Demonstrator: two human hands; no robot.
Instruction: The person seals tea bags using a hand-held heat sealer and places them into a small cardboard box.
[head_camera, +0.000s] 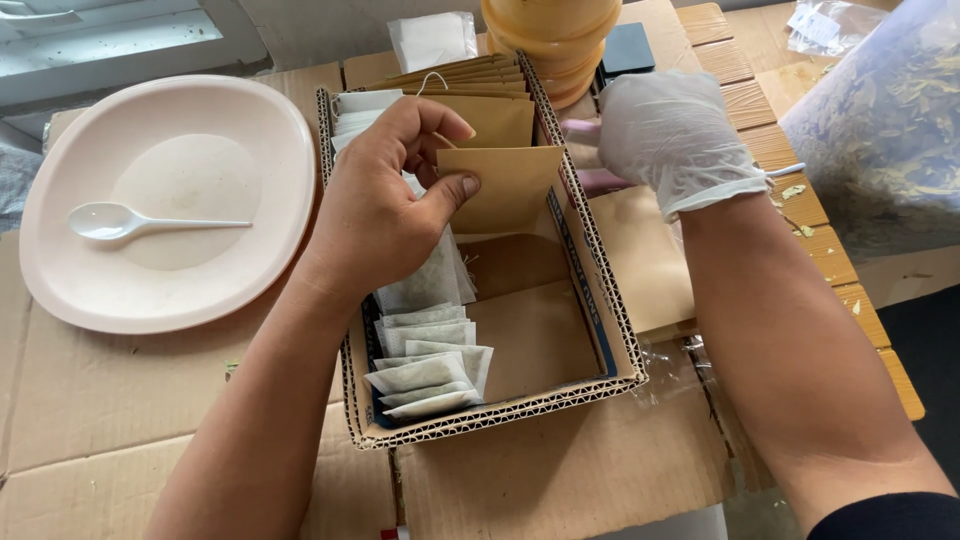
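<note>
Open corrugated cardboard box (590, 300) at the middle of the cardboard-covered surface, holding white filter sachets (425, 375) along its left wall and upright tan paper envelopes (490, 90) at its far end; one tan envelope (510, 185) is pinched by the bare left hand (375, 215). Clear bag of dried leaves (885, 120) at the right edge; small clear packets (432, 40) beyond the box.

Soft, even daylight fills the scene, soft shadows sit under the left hand (375, 215) and inside the cardboard box (600, 300), the pale plate (250, 130) glows without harsh glare, everything is sharp, with slight wide-angle stretch at the edges.
</note>
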